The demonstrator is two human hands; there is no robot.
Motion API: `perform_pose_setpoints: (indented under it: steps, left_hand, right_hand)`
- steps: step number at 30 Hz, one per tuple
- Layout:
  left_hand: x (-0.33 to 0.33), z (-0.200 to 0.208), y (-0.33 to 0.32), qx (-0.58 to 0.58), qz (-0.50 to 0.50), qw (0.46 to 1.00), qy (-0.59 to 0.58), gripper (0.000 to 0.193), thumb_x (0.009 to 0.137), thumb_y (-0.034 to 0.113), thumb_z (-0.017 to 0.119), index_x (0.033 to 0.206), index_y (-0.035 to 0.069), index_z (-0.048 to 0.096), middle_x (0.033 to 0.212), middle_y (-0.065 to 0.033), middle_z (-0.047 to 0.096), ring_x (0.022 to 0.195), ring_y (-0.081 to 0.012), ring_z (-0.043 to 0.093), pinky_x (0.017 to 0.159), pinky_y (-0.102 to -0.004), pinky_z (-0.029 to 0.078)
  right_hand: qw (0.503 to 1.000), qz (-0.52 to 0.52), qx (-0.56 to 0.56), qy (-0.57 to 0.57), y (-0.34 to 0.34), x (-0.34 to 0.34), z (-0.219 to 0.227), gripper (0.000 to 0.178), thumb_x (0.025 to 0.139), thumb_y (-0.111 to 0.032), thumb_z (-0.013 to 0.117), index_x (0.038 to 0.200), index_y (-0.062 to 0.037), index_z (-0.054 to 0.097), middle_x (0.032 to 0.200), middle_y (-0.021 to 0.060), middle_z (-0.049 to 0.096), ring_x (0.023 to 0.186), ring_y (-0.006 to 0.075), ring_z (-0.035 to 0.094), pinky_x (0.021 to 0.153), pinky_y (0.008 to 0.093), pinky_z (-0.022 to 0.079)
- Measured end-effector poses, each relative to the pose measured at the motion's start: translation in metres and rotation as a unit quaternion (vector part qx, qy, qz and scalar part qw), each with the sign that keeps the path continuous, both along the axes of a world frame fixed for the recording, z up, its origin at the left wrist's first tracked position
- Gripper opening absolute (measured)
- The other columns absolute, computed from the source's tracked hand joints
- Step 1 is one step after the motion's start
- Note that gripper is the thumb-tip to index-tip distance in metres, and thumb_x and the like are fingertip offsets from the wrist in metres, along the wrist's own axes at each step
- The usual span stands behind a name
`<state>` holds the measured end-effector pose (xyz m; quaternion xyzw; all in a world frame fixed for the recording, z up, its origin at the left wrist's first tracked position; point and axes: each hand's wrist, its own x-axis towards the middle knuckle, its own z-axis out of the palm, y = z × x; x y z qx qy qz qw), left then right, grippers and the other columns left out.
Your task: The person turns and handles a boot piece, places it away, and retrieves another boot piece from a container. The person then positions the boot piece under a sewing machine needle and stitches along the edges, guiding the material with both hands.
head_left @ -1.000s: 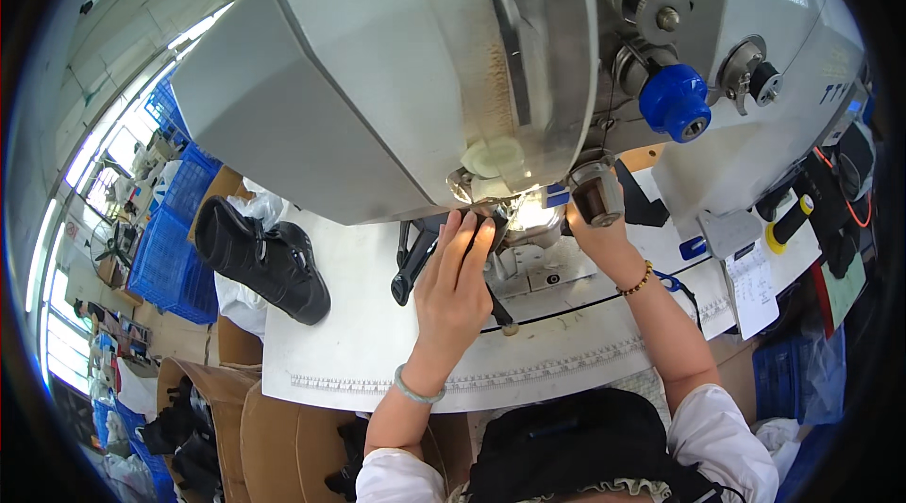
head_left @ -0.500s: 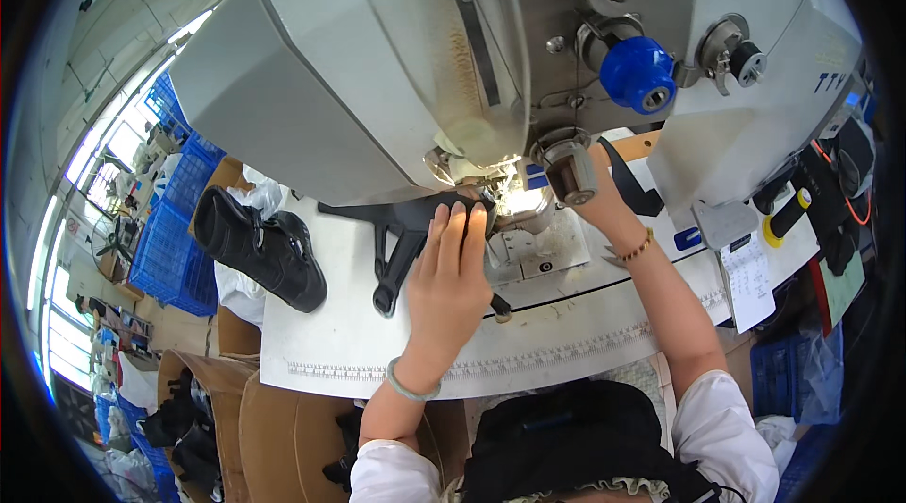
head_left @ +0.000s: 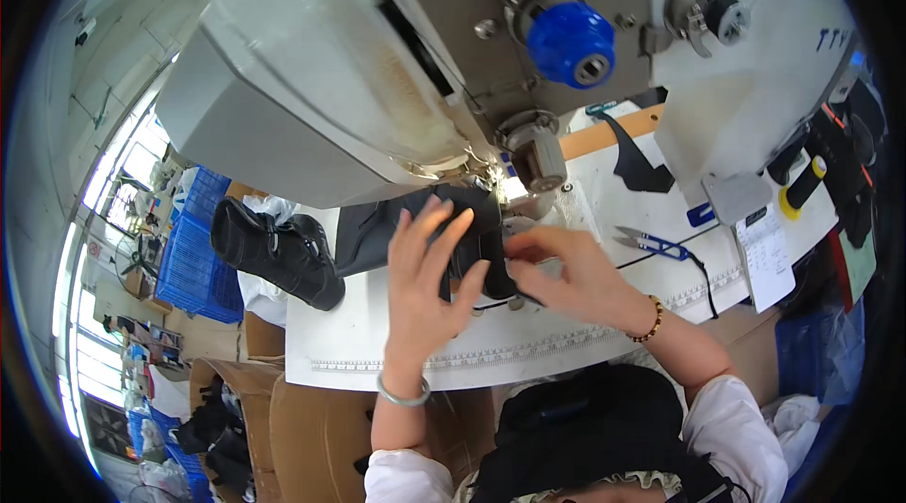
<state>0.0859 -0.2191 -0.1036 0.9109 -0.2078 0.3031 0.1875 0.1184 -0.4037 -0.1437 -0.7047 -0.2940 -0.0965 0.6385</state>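
Observation:
A black shoe-upper piece (head_left: pixel 368 237) lies under the needle area of a grey sewing machine (head_left: pixel 311 78), its broad panel spreading left over the white table. My left hand (head_left: pixel 425 291) is over the piece, fingers spread apart, the fingertips at its surface. On the piece's right edge, my right hand (head_left: pixel 576 276) has thumb and forefinger closed on the dark material beside the machine's post. Thread snips (head_left: pixel 661 243) with blue handles and a black cord lie right of that hand. The stitching point is partly hidden by the machine head and the piece.
A finished black lace-up boot (head_left: pixel 274 253) stands at the table's left, near blue crates (head_left: pixel 200 258). A black cut piece (head_left: pixel 637 159) lies behind on the right. Farther right are a yellow-and-black thread spool (head_left: pixel 802 187) and a paper slip (head_left: pixel 763 253). Cardboard boxes (head_left: pixel 311 442) sit below the table.
My right hand has come from behind the machine's post to the piece's near right edge. My left fingers have spread, and the piece has turned, its broad panel now leftward. The snips are uncovered.

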Motion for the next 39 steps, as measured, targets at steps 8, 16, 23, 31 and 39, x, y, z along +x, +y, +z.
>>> perform_pose_setpoints:
  steps: [8,16,23,31,39]
  left_hand:
    - [0.016,0.014,0.018,0.068,-0.079,0.994,0.036,0.056,0.072,0.023,0.069,0.122,0.007,0.050,0.128,-0.0160,0.047,0.122,-0.0356,0.042,0.105,-0.0514,0.026]
    - [0.007,0.013,-0.008,0.011,0.007,1.000,0.029,0.056,0.071,0.025,0.074,0.115,0.002,0.048,0.112,-0.0168,0.054,0.113,-0.0365,0.050,0.097,-0.0508,0.038]
    - [0.014,0.013,-0.023,0.010,0.000,1.000,0.007,0.039,0.070,0.010,0.070,0.104,0.002,0.052,0.096,-0.0129,0.055,0.098,-0.0325,0.059,0.083,-0.0389,0.052]
    - [0.023,0.002,-0.019,0.046,-0.039,0.993,-0.105,0.032,0.065,0.003,0.066,0.095,0.012,0.067,0.095,-0.0064,0.059,0.092,-0.0282,0.063,0.077,-0.0363,0.054]
    - [0.026,-0.001,-0.002,0.000,-0.097,0.994,-0.051,0.031,0.068,0.004,0.063,0.098,0.012,0.068,0.102,-0.0072,0.061,0.098,-0.0295,0.061,0.085,-0.0404,0.051]
  right_hand:
    - [0.992,0.025,0.053,0.110,0.037,-0.003,0.001,0.019,0.087,-0.017,0.053,0.084,0.0015,0.051,0.058,0.0110,0.053,0.048,0.0177,0.050,0.046,0.0320,0.037]
    - [0.981,0.053,0.090,0.165,0.026,0.002,-0.009,0.017,0.088,-0.015,0.052,0.089,0.0025,0.052,0.058,0.0076,0.049,0.050,0.0097,0.043,0.046,0.0268,0.035]
    - [0.969,0.094,0.167,0.157,0.031,0.002,-0.020,0.019,0.088,-0.014,0.054,0.099,0.0006,0.053,0.065,0.0035,0.051,0.057,0.0057,0.042,0.049,0.0247,0.036]
    - [0.989,0.088,0.078,0.090,0.021,0.002,-0.020,0.019,0.086,-0.010,0.055,0.102,-0.0008,0.050,0.073,0.0077,0.055,0.058,0.0080,0.049,0.051,0.0253,0.039]
    - [0.972,0.118,0.159,0.124,0.026,-0.003,-0.020,0.032,0.083,-0.004,0.055,0.114,0.0001,0.048,0.083,0.0052,0.059,0.071,0.0061,0.052,0.060,0.0227,0.045]
